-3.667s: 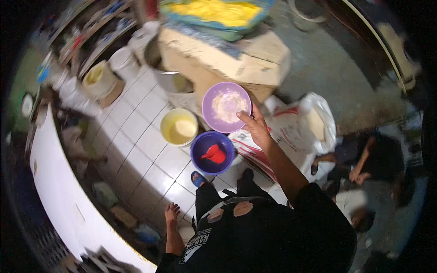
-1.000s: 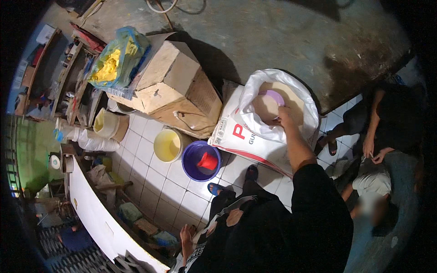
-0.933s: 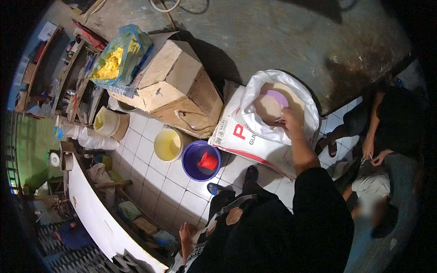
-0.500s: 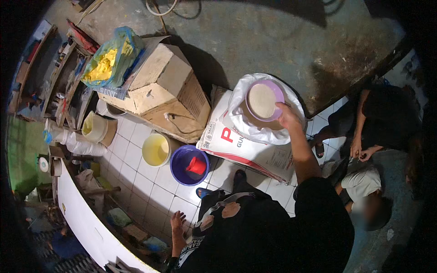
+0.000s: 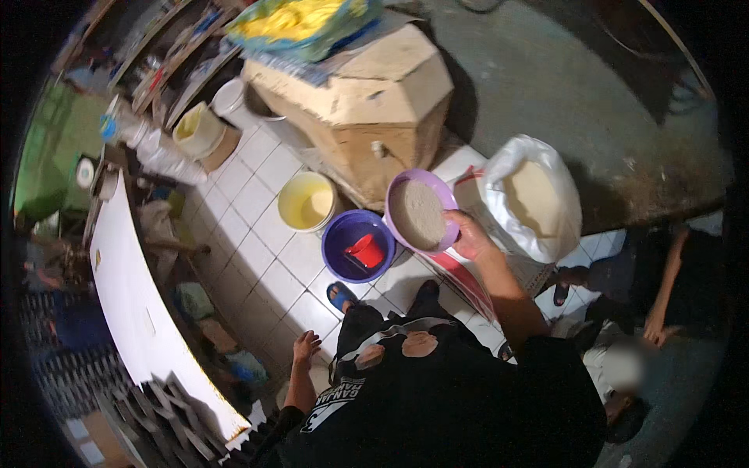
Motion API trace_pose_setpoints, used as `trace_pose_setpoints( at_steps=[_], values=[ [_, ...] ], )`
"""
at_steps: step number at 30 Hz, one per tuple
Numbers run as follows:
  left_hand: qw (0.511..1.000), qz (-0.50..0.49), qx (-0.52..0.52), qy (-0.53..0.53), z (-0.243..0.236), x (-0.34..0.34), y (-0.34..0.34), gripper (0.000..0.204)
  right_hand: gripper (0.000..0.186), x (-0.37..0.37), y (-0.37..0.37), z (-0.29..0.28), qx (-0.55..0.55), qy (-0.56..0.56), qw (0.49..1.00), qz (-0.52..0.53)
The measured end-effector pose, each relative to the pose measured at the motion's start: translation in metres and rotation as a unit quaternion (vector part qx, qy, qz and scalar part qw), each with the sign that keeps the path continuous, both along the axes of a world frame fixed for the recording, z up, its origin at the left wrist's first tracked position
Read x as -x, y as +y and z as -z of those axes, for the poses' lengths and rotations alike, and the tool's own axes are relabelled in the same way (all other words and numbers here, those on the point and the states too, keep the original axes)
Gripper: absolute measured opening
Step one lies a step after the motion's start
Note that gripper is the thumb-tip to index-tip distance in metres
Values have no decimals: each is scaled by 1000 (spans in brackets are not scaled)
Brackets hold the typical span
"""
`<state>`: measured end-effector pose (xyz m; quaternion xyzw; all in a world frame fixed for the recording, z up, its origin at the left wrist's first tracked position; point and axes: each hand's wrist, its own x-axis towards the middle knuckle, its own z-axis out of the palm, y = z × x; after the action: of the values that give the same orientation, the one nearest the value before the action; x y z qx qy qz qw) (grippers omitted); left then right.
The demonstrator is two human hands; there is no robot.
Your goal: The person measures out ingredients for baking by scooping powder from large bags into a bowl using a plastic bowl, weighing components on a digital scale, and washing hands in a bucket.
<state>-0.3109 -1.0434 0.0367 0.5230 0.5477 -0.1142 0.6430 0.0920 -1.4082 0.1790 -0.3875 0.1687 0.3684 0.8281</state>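
My right hand grips a lilac bowl filled with pale granules, thumb at its rim. The bowl is left of an open white sack of similar granules and beside a dark blue basin holding a red scoop. A yellowish bucket stands left of the bowl, behind the basin. My left hand hangs low by my body with fingers apart and nothing in it.
A battered carton bears a bag of yellow stuff. Buckets, shelves and a white board line my left, above the tiled floor. Two other people are low at the right.
The bowl, nearly bare 3.7 seconds ago, went into the sack and is now full. My right hand has lifted it out leftward toward the basin. The view has turned.
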Motion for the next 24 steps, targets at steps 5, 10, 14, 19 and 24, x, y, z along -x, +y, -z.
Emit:
trace_pose_setpoints(
  at_steps=[5,10,14,19,24],
  values=[
    [997,-69,35,31,24,48,45,44,40,12,145,18,5,-21,995,-99],
    [991,-126,26,31,28,89,112,44,44,6,262,43,206,-114,963,-132],
    [984,-170,18,44,18,106,168,39,58,-18,351,69,327,-162,915,-171],
    [982,-184,18,34,26,113,217,36,77,-58,433,98,588,-429,663,-176],
    [981,-191,29,11,32,101,237,32,75,-61,486,60,639,-521,528,-205]
  ],
)
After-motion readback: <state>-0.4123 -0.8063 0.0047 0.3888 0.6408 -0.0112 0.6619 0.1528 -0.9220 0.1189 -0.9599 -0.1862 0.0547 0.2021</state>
